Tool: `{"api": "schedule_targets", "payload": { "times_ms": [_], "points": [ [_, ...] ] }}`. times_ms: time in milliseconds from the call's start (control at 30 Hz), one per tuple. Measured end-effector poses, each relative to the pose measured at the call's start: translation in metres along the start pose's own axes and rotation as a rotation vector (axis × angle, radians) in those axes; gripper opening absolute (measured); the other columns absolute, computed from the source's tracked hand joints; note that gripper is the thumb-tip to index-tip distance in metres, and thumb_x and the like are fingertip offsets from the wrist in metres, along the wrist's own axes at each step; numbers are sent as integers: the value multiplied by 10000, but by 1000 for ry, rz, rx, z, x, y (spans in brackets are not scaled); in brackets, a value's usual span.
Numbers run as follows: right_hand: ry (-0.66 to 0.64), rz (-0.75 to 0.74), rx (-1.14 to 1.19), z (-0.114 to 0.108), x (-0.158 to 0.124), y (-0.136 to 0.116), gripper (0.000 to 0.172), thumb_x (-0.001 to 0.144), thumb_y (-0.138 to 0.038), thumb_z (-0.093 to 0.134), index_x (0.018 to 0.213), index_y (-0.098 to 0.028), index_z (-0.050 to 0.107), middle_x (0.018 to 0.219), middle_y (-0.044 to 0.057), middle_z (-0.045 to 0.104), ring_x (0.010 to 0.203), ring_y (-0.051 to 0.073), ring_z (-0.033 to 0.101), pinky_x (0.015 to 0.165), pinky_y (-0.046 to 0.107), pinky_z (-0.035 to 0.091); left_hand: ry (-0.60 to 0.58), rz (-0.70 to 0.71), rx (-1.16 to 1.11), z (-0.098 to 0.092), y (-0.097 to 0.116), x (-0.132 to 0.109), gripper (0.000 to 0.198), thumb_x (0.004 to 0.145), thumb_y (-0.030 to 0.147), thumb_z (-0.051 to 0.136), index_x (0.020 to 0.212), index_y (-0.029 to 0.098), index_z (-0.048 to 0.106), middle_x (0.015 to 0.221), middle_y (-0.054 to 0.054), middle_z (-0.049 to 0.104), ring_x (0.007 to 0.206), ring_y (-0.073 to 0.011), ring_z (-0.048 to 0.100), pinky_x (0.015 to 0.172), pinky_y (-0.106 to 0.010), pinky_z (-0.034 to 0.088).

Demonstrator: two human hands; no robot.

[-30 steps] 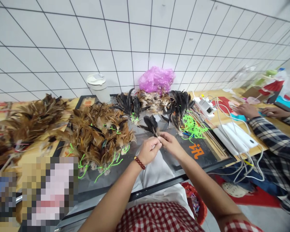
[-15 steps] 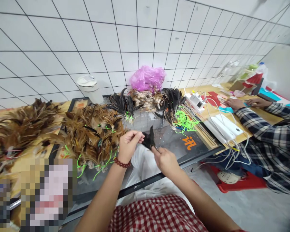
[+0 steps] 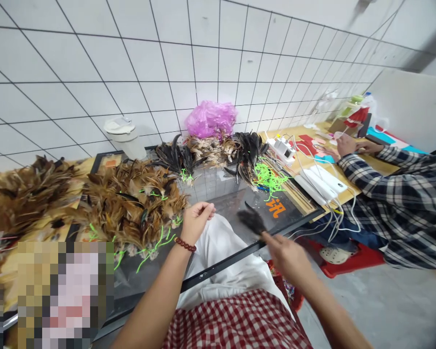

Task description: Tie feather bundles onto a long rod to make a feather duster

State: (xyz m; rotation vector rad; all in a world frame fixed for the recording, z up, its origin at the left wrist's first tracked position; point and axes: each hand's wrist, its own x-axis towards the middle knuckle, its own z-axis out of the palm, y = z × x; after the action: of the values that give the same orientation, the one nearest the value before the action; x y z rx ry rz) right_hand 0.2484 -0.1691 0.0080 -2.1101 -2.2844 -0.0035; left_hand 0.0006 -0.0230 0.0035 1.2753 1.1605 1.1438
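My right hand (image 3: 288, 254) grips the quill end of a small bunch of black feathers (image 3: 252, 220), held over the glass tabletop's front edge with the tips pointing up and left. My left hand (image 3: 196, 222), with a red bead bracelet (image 3: 185, 245) at the wrist, is closed, thumb pressed to the fingers. Whatever it may hold is hidden. Left of it lies a pile of brown feathers (image 3: 131, 208) with green ties. Black feathers (image 3: 178, 157) lie further back, and another black bunch (image 3: 249, 150) rests beside a tangle of green string (image 3: 271, 177).
A white lidded bin (image 3: 125, 138) and a pink plastic bag (image 3: 210, 118) stand against the tiled wall. White cables (image 3: 336, 208) and a power strip (image 3: 283, 149) are to the right. A co-worker in a plaid sleeve (image 3: 370, 177) handles something at the right table.
My right hand has drawn the black feathers right and toward me, away from my left hand. My left hand stays nearly in place, still closed. The view has shifted slightly right.
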Motion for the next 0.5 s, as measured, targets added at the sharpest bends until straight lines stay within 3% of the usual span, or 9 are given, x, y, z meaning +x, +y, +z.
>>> {"api": "schedule_targets", "payload": {
  "times_ms": [100,167,233,300,367,500],
  "points": [
    [-28,353,-110,-19,-29,59,336,879,-255,443,1128,-243,668,857,90,710,642,206,659,474,263,393,-25,-9,26,2,-3,0,260,723,392,673,677,136,672,589,-25,633,548,-105,565,560,-217,464],
    [-94,447,-108,-42,-56,98,290,869,-302,457,1008,-270,709,810,78,724,633,218,668,464,266,392,-50,-14,53,3,-5,0,281,724,410,664,684,132,671,602,-33,641,556,-112,574,564,-224,470],
    [-90,488,-119,-65,-79,116,278,853,-368,479,937,-274,727,758,78,725,572,228,655,436,282,386,-75,-11,87,4,-8,1,291,731,421,650,693,133,668,625,-41,654,569,-122,585,567,-234,476],
    [55,400,-68,-78,-86,103,309,844,-395,500,1038,-270,706,847,79,733,620,229,667,467,294,431,-94,10,125,5,-12,2,292,747,425,631,711,138,668,651,-48,666,584,-132,595,575,-243,479],
    [164,228,60,-76,-70,67,357,878,-362,475,1178,-265,642,978,74,719,736,213,682,556,286,488,-103,38,166,5,-17,3,291,768,424,608,727,143,668,658,-50,669,594,-139,601,584,-249,478],
    [104,-174,224,-40,0,-17,412,915,-254,397,1294,-249,557,885,72,699,703,170,658,581,255,489,-116,100,282,2,-25,2,283,796,409,580,727,152,676,619,-39,653,590,-145,598,582,-248,461]
  ]
}}
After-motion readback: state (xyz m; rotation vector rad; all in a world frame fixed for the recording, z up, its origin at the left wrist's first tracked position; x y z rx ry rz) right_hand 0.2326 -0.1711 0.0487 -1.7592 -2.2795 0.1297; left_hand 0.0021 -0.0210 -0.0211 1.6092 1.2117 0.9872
